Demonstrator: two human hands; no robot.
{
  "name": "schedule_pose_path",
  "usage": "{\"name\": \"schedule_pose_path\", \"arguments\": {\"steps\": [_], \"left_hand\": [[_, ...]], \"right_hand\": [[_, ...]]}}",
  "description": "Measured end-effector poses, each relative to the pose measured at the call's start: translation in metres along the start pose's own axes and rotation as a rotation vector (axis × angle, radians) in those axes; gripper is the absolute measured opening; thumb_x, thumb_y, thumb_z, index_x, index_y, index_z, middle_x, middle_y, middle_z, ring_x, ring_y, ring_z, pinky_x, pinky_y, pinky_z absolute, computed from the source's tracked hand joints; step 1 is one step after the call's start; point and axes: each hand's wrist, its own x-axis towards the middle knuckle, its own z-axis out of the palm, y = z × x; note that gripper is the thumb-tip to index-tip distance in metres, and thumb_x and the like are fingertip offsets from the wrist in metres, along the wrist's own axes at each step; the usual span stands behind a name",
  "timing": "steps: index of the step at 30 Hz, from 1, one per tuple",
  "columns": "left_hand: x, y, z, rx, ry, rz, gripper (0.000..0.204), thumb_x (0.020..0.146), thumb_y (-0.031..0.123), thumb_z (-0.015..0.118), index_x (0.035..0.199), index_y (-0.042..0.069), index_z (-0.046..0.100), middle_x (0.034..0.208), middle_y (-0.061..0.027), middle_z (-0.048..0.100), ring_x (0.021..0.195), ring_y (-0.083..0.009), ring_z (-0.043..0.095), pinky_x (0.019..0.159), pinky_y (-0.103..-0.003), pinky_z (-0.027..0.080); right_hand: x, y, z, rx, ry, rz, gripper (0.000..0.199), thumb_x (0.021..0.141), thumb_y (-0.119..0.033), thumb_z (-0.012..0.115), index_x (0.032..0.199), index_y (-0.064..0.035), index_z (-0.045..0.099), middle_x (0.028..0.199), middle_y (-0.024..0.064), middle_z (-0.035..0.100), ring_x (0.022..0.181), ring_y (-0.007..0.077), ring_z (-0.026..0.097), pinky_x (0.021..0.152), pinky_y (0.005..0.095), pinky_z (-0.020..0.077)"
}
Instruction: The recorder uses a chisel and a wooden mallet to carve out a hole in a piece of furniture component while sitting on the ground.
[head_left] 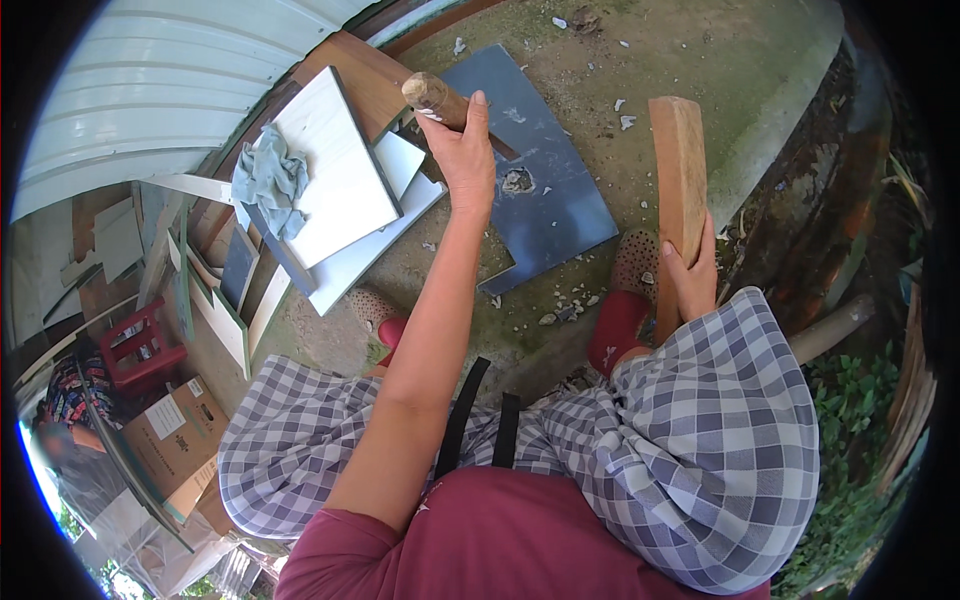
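Observation:
My left hand (463, 150) is raised and closed around a round wooden handle (432, 96); the far end of that tool is hidden behind the hand. Below it a dark grey tile (550, 205) lies flat on the concrete ground, with a chipped spot (517, 181) near its middle and a notch cut from its near edge. My right hand (692, 272) grips a brown wooden plank (678, 165) that stands upright beside my right knee. I sit low in checked trousers, my feet in red perforated shoes (620, 315).
White tiles (335, 175) lie stacked to the left, with a crumpled grey cloth (272, 178) on them. Tile chips litter the ground. More boards, a red stool (140, 345) and a cardboard box (175, 430) stand at far left, near another person (75, 395). Plants grow at right.

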Motion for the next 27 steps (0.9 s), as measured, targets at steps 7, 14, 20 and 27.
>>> {"name": "schedule_pose_path", "arguments": {"steps": [7,14,20,27], "left_hand": [[-0.006,-0.011,-0.003,0.055,0.011,0.014,0.061,0.088,0.024,0.066,0.131,0.000,0.031,0.112,-0.0117,0.049,0.099,-0.0191,0.049,0.090,-0.033,0.040],[-0.010,-0.011,0.000,0.073,0.031,0.004,0.058,0.088,0.024,0.067,0.129,0.001,0.033,0.109,-0.0118,0.050,0.097,-0.0186,0.051,0.089,-0.033,0.041],[-0.013,-0.003,0.006,0.100,0.068,0.044,0.046,0.086,0.019,0.069,0.116,0.002,0.039,0.096,-0.0072,0.054,0.086,-0.0146,0.053,0.081,-0.031,0.045],[0.001,-0.010,0.007,0.022,-0.035,0.039,0.028,0.083,0.014,0.070,0.098,0.005,0.048,0.082,-0.0008,0.056,0.072,-0.0082,0.053,0.066,-0.024,0.044]], "right_hand": [[0.003,0.005,0.002,-0.009,0.044,-0.028,0.081,0.081,-0.021,0.066,0.145,-0.0018,0.020,0.132,0.0213,0.046,0.116,0.0264,0.051,0.095,0.0333,0.0417],[0.002,0.002,0.006,-0.033,0.042,-0.052,0.081,0.081,-0.023,0.066,0.146,-0.0036,0.020,0.128,0.0218,0.049,0.113,0.0264,0.054,0.093,0.0337,0.0433],[0.002,-0.001,0.008,-0.084,0.033,-0.016,0.081,0.079,-0.023,0.066,0.145,-0.0068,0.022,0.122,0.0218,0.054,0.107,0.0282,0.058,0.090,0.0351,0.0452],[0.004,-0.002,0.010,-0.096,0.045,-0.082,0.080,0.078,-0.022,0.066,0.144,-0.0087,0.024,0.122,0.0215,0.054,0.108,0.0286,0.057,0.091,0.0356,0.0447]]}}
